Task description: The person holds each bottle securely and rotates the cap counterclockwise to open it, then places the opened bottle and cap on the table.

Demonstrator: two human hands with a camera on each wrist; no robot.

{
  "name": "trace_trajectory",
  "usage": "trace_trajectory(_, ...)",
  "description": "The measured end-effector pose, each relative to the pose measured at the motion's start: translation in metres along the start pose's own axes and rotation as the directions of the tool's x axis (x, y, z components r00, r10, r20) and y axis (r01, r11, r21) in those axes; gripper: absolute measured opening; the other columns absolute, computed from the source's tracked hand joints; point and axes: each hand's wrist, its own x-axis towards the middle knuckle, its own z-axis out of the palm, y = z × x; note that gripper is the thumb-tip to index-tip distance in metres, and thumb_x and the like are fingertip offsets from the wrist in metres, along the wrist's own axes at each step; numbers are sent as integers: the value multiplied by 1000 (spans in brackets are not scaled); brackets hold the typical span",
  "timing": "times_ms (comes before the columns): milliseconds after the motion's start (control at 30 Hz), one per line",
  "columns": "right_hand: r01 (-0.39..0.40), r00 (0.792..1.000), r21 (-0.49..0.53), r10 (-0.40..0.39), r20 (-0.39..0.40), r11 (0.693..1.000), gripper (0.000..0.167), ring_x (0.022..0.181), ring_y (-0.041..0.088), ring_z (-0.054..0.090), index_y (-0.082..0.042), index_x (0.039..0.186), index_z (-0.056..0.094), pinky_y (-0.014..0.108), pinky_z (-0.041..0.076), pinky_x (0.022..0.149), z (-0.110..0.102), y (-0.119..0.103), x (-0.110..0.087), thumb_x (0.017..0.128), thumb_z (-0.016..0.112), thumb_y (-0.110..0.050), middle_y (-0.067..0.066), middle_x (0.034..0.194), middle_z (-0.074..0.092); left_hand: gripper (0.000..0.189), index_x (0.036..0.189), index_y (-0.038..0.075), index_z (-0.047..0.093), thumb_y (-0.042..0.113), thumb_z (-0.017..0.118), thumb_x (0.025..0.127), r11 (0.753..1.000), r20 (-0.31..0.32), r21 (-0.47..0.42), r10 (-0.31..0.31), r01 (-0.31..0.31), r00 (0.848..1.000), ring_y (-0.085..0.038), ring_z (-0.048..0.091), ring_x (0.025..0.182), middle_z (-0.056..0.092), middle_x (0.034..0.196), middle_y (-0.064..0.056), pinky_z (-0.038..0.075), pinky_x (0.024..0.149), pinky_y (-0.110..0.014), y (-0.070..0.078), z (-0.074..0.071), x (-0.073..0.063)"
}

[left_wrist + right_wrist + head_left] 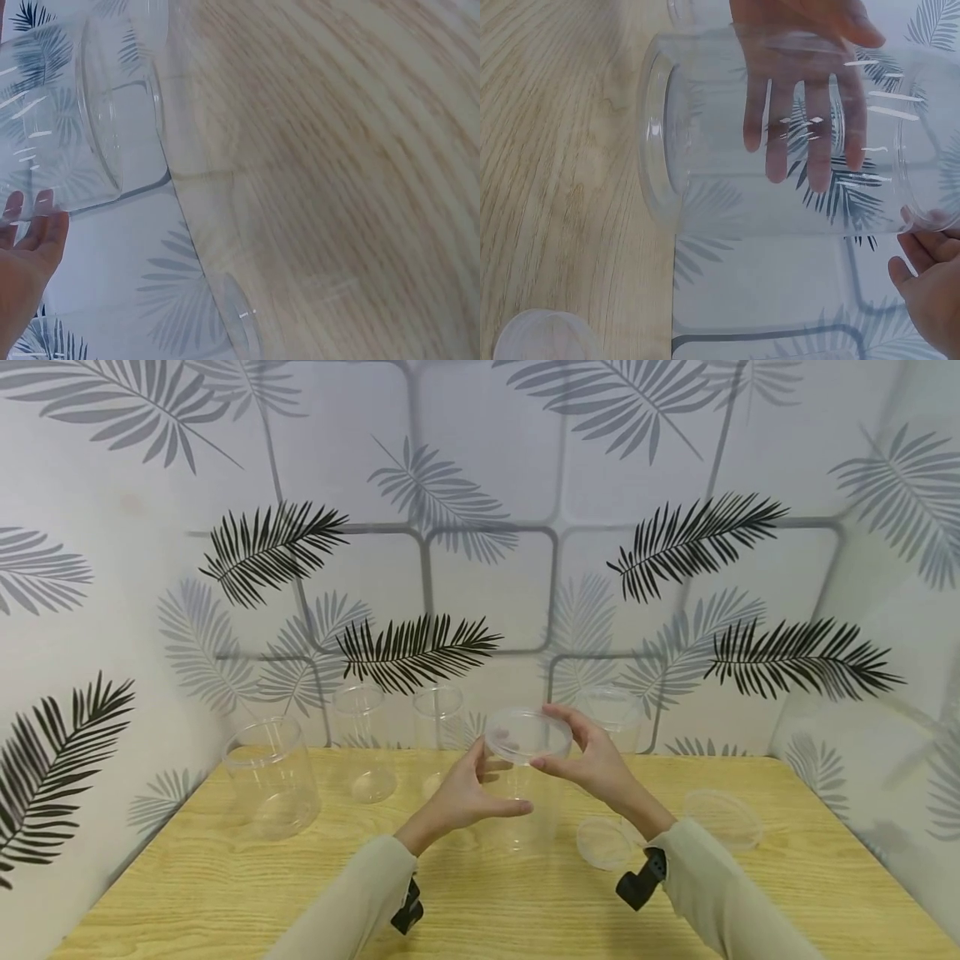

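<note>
In the head view a clear plastic jar [534, 810] stands upright between the hands, a round clear lid [528, 735] at its top. My left hand [468, 793] holds the jar's side, thumb in front and fingers behind. Through the clear wall in the right wrist view, the left hand's fingers [806, 127] show spread along the jar. My right hand [592, 760] spans the lid from the right, its thumb at the near edge and its fingers at the far edge. In the right wrist view the right hand's fingertips [922, 240] meet the rim.
Clear jars stand on the wooden table [225, 893]: a wide one [272, 781] at left, two narrower ones [363, 747] [438, 735] at the back, and another [611, 718] behind the right hand. A small lid [604, 843] and a larger lid [722, 818] lie at right. A leaf-patterned wall stands behind.
</note>
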Motion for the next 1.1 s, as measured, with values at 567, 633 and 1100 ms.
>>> trace_trajectory(567,48,969,194,-93,230,980,73,119,13,45,-3,140,31,20,45,89,-15,1,2,80,70,-16,18,142,33,84,137,17,35,13,81,67,994,119,-93,59,-48,991,-25,55,114,48,133,-7,45,96,-42,-13,-8,7)
trace_trajectory(633,39,960,201,-92,263,979,73,124,16,40,-5,141,30,21,44,91,-17,2,3,81,70,-17,15,145,30,85,137,19,34,14,81,67,995,132,-89,63,-52,989,-25,54,115,47,134,-6,45,97,-42,-17,-9,9)
trace_trajectory(1100,-34,978,58,22,209,998,73,133,37,28,-10,143,24,54,33,103,-15,3,-2,84,66,-19,15,149,24,95,141,21,21,15,81,67,998,63,-59,-35,39,997,-27,43,126,39,140,-4,35,103,-50,-18,-9,2)
